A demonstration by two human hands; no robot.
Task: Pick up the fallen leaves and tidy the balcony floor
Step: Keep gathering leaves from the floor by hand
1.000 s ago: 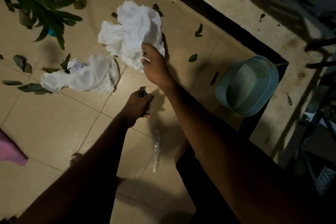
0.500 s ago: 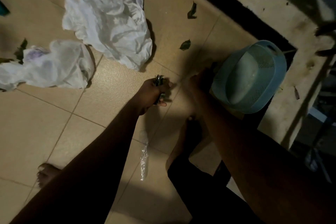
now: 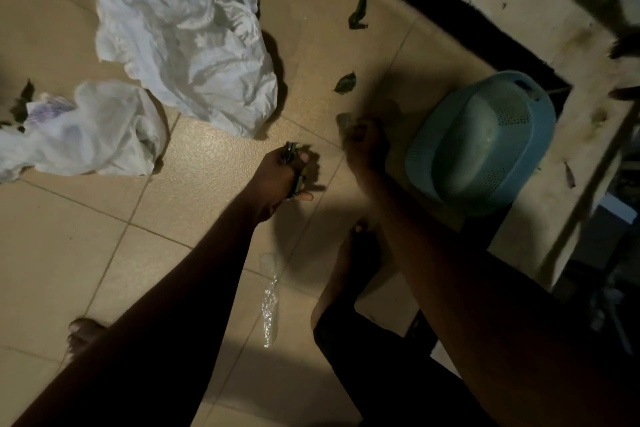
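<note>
We hold a bunch (image 3: pixel 289 152) of dark leaves clenched in our left hand (image 3: pixel 277 177), the ends poking out of the fist. Our right hand (image 3: pixel 363 144) sits low over the floor (image 3: pixel 207 184) beside the basket (image 3: pixel 485 149), blurred and shadowed; whether it pinches anything we cannot tell. The near leaf (image 3: pixel 345 82) lies just ahead of that hand, slanting up to the right, so the right is closer. A far leaf (image 3: pixel 357 12) lies beyond, nearly lengthwise away from us. Both look thin and curled; the tiles are glossy and pebbled, the basket perforated plastic.
</note>
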